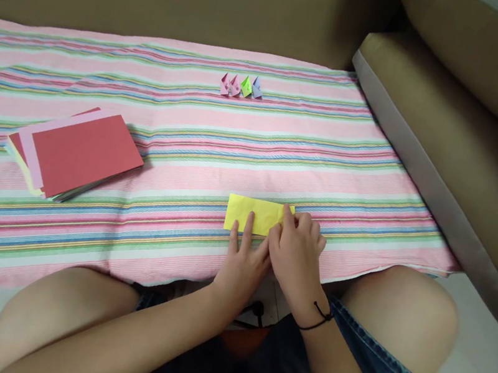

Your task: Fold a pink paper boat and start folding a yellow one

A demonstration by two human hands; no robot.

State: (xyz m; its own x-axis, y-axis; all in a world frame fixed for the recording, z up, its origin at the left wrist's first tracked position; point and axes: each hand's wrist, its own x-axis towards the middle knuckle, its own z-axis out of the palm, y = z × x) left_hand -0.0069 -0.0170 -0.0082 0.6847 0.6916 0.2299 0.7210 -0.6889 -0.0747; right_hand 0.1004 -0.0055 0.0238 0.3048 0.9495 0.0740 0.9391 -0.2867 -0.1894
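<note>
A yellow sheet of paper, folded into a long strip, lies on the striped cloth near its front edge. My left hand rests flat on the strip's lower edge, fingers stretched out. My right hand sits at the strip's right end, fingers curled and pressing down on the paper with the fingertips. A black band circles my right wrist.
A stack of coloured paper sheets, red on top, lies at the left. Several small folded paper figures stand in a row at the far middle. A brown cushion runs along the right. My bare knees frame the front edge.
</note>
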